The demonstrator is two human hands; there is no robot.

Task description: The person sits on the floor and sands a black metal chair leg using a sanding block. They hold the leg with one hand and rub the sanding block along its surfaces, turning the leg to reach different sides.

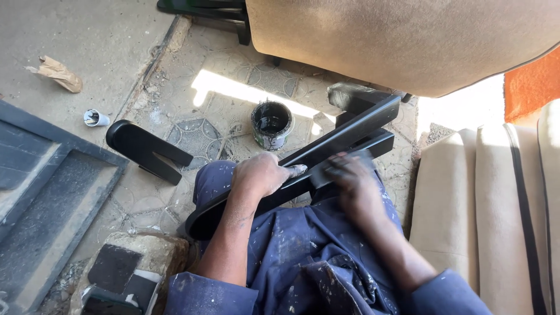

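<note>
A long black-painted wooden furniture piece [344, 135] lies across my lap, running from lower left to upper right. My left hand [262, 173] grips it near its middle, thumb along the top edge. My right hand [350, 178] is blurred with motion and presses a small dark pad or cloth against the piece's side; what exactly it holds is unclear. I wear blue paint-spattered overalls [303, 256].
An open tin of black paint [271, 123] stands on the patterned tiled floor ahead. A second black curved piece [146, 150] lies to the left, near a small white cup [95, 118] and crumpled paper [58, 73]. Tan upholstered cushions [484, 198] at right; a tan seat [402, 41] above.
</note>
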